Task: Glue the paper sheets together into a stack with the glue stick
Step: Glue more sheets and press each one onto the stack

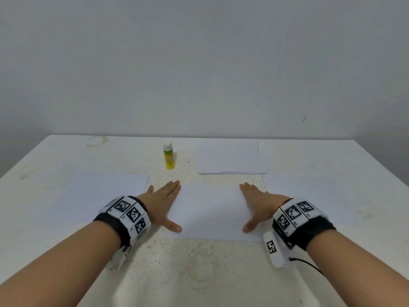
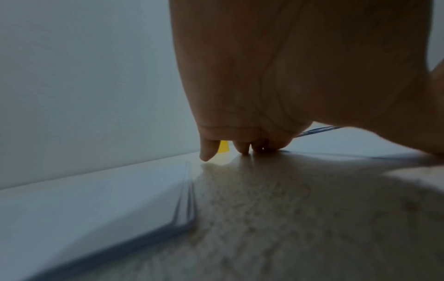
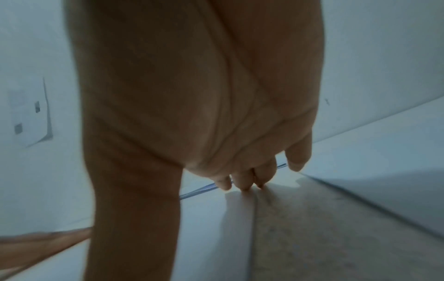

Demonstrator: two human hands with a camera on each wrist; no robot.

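A white sheet of paper (image 1: 211,212) lies flat on the table in front of me. My left hand (image 1: 164,204) rests along its left edge with straight fingers and the thumb on the near corner. My right hand (image 1: 257,204) lies the same way along its right edge. A yellow glue stick (image 1: 169,156) with a white cap stands upright at the back, left of a stack of sheets (image 1: 230,158). More sheets lie to the left (image 1: 104,193) and to the right (image 1: 309,196). The left wrist view shows straight fingertips (image 2: 206,155) touching down, with the glue stick (image 2: 223,146) behind them.
The table (image 1: 199,273) is off-white and speckled, with a stain ring at its back left. A plain grey wall (image 1: 199,63) rises right behind the far edge. The left sheets' edges (image 2: 185,207) lie close beside my left wrist.
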